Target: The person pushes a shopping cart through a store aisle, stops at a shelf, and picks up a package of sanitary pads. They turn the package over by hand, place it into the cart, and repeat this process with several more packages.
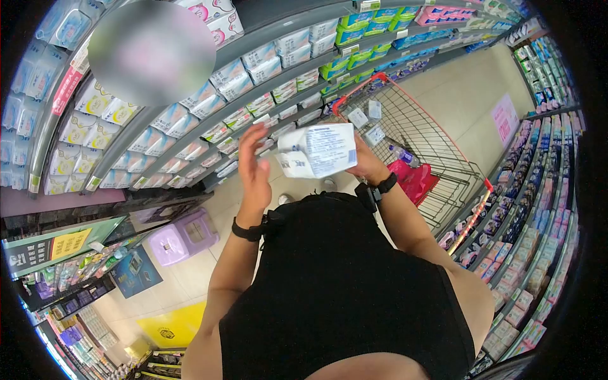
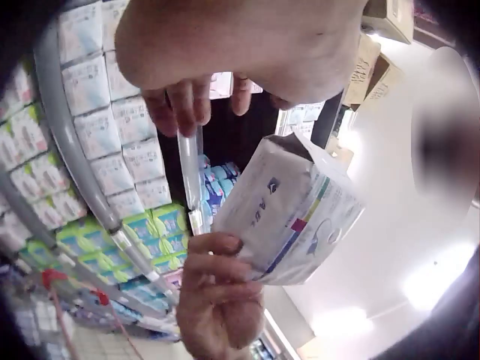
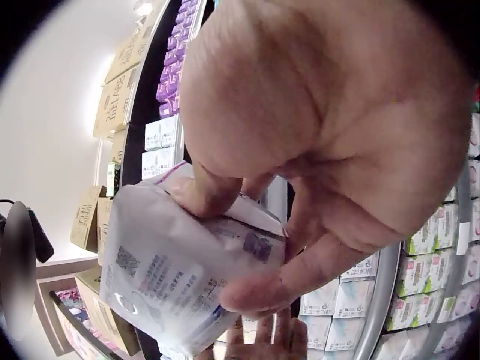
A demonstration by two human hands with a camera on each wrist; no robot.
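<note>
My right hand [image 1: 367,159] grips a white soft pack [image 1: 320,151] with blue print by its right end, in front of my chest. In the right wrist view, the thumb and fingers of this hand pinch the folded end of the pack [image 3: 172,262], which has a square code and lines of text. My left hand [image 1: 253,166] is raised just left of the pack, palm turned toward it, fingers loosely extended and holding nothing. The left wrist view has the left hand [image 2: 247,52] above the pack [image 2: 285,214], with a gap between them.
A wire shopping cart [image 1: 430,136] with a red rim stands at the right, with several small packs, a bottle and a red bag [image 1: 411,180] inside. Shelves of packs [image 1: 259,66] curve ahead, and more shelves [image 1: 525,209] line the right. A purple stool [image 1: 183,237] is at the left.
</note>
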